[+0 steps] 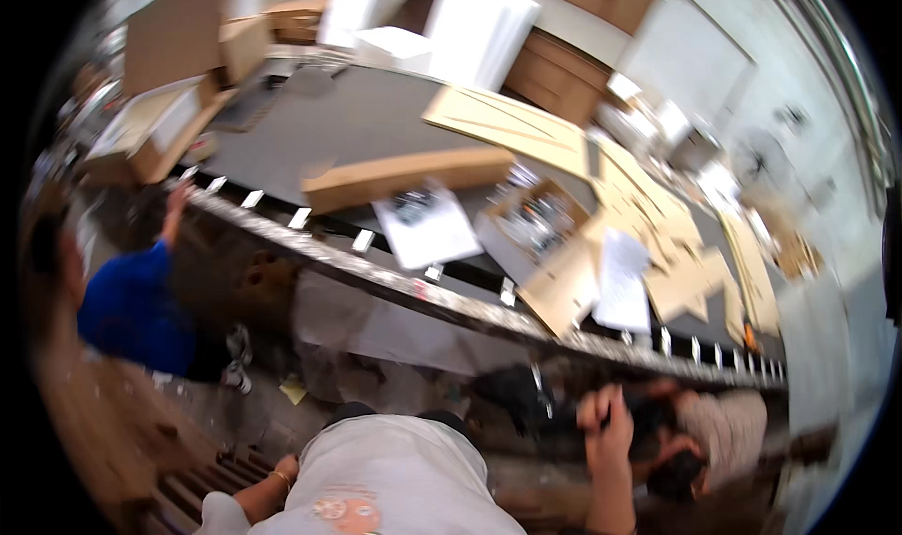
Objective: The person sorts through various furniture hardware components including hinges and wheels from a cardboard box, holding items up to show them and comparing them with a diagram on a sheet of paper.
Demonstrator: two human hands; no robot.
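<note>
Although the whole view is smeared by motion, a long grey bench (pixel 366 122) can be made out across the upper half, edged by a metal rail (pixel 442 300) with white tabs along it. On the bench lie a long flat cardboard box (pixel 409 178), a white sheet with a dark print (pixel 427 225), an open carton of small bagged parts (pixel 536 220) and a spread of loose cardboard pieces (pixel 658 244) with white papers on top. More cartons (pixel 164 126) are stacked at the far left end. A person in a blue top (pixel 132 305) stands at the left with one arm raised to the rail. Another person crouches low at the right, below the rail, just beside the wearer's raised hand.

The right hand (pixel 606 427) reaches up toward the underside of the rail, its grip curled together around a small dark object (pixel 648 413) that is too blurred to identify. The left hand (pixel 285 467) hangs low beside the grey shirt, wearing a thin bracelet; whether its grip is apart or together cannot be told, and it seems to rest near a dark slatted pallet (pixel 211 488) on the floor.
</note>
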